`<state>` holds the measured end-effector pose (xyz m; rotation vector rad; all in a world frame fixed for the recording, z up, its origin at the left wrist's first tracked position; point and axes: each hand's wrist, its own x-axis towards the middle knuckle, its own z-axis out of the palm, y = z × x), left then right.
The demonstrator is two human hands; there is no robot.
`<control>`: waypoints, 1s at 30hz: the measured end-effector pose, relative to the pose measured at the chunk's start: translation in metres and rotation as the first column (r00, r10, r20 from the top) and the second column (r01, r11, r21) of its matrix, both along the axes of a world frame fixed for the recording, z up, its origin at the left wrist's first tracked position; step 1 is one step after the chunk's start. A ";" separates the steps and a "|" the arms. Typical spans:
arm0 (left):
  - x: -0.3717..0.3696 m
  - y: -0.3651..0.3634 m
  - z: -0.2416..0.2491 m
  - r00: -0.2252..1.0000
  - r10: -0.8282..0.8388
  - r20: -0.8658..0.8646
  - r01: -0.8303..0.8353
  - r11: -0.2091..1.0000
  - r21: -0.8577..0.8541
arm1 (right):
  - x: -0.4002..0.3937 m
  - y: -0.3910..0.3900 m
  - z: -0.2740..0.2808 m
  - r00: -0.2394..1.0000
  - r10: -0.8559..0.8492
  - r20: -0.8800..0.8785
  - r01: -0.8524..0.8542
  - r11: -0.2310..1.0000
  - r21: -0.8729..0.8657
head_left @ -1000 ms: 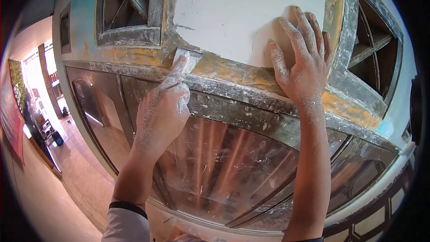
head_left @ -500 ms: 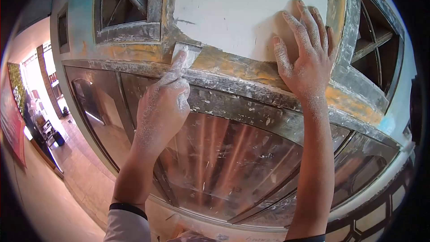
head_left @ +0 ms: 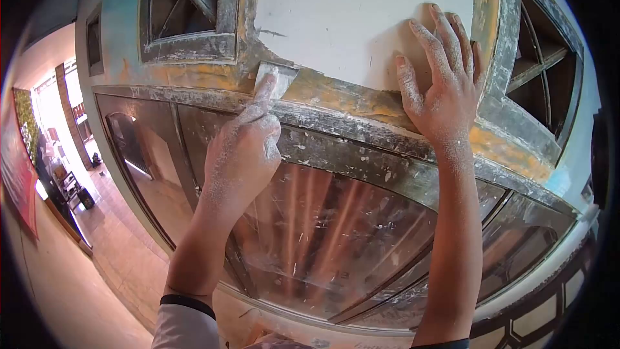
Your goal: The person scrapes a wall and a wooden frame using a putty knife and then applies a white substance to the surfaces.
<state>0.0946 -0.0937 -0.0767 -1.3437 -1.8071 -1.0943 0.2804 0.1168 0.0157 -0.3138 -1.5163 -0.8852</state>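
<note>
A flat metal scraper (head_left: 281, 83) lies against the worn strip under the white panel (head_left: 336, 19). My left hand (head_left: 244, 148) is closed round its handle, with the index finger stretched along the blade. White dust coats both hands. My right hand (head_left: 445, 90) rests with spread fingers on the lower right part of the white panel and its border, holding nothing. Orange and grey patches show on the scraped strip (head_left: 342, 99) between the hands.
Below runs a flaking dark frame (head_left: 361, 155) over glass panes (head_left: 323, 232). Recesses with crossed bars stand at upper left (head_left: 187, 0) and right (head_left: 539, 68). A tiled floor (head_left: 123, 245) and bright doorway lie far left.
My left hand and the scraper have shifted slightly to the right along the strip. My right hand stays in nearly the same place on the panel.
</note>
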 end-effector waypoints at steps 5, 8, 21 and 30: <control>-0.002 0.002 -0.001 0.999 0.041 -0.025 -0.042 0.999 -0.024 | 0.001 -0.001 -0.001 1.000 0.001 0.004 -0.001 1.000 -0.005; -0.002 0.001 -0.001 0.999 0.015 -0.049 -0.017 0.999 -0.038 | 0.001 -0.001 -0.001 1.000 0.009 0.004 -0.008 1.000 -0.011; -0.006 0.016 -0.012 0.995 -0.097 0.026 0.091 0.984 0.153 | 0.002 -0.002 -0.001 1.000 0.006 -0.006 -0.006 1.000 -0.022; -0.024 0.019 -0.037 0.990 -0.139 0.005 0.136 0.974 0.180 | 0.002 -0.003 -0.001 1.000 -0.003 0.004 0.003 0.999 -0.040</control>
